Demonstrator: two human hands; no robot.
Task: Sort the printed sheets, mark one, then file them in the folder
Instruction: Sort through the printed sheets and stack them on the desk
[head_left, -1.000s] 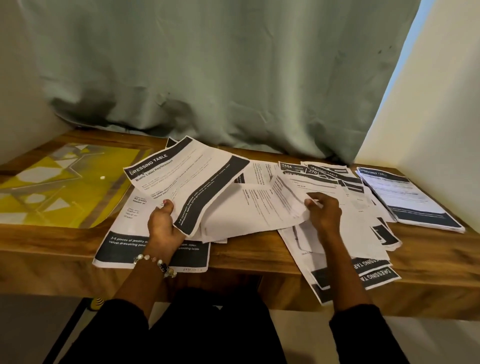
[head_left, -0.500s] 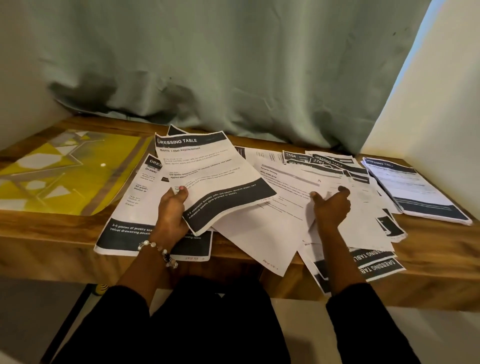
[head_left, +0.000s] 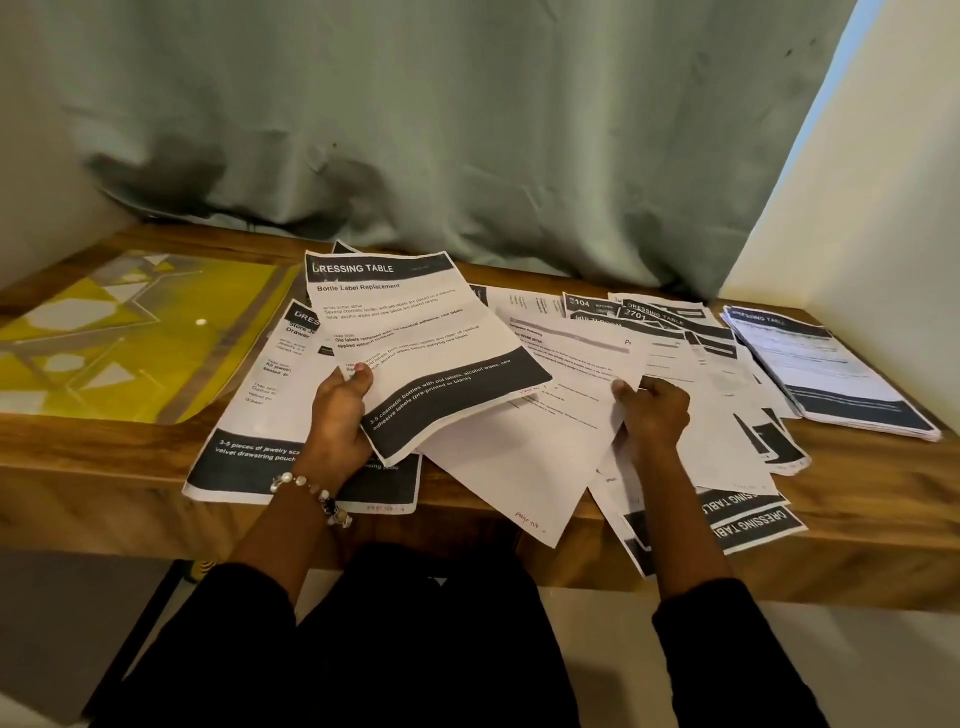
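The left hand (head_left: 337, 415) holds a printed sheet (head_left: 415, 343) headed "DRESSING TABLE", thumb on top and fingers curled under its lower left edge, lifted above the desk (head_left: 104, 457). The right hand (head_left: 655, 413) pinches a plain sheet (head_left: 524, 457) that hangs over the front edge. Loose sheets (head_left: 691, 364) spread toward the right edge, beside a neat stack (head_left: 826, 374). A yellow folder (head_left: 130, 332) lies at the left end.

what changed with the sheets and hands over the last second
The left hand turned its Bottle Label Replacement sheet from tilted to nearly upright, facing the camera. The right hand went from pressing the loose pile to gripping a white sheet, drawing it toward the table edge, which it now overhangs. The yellow folder and the neat stack at far right stayed put.
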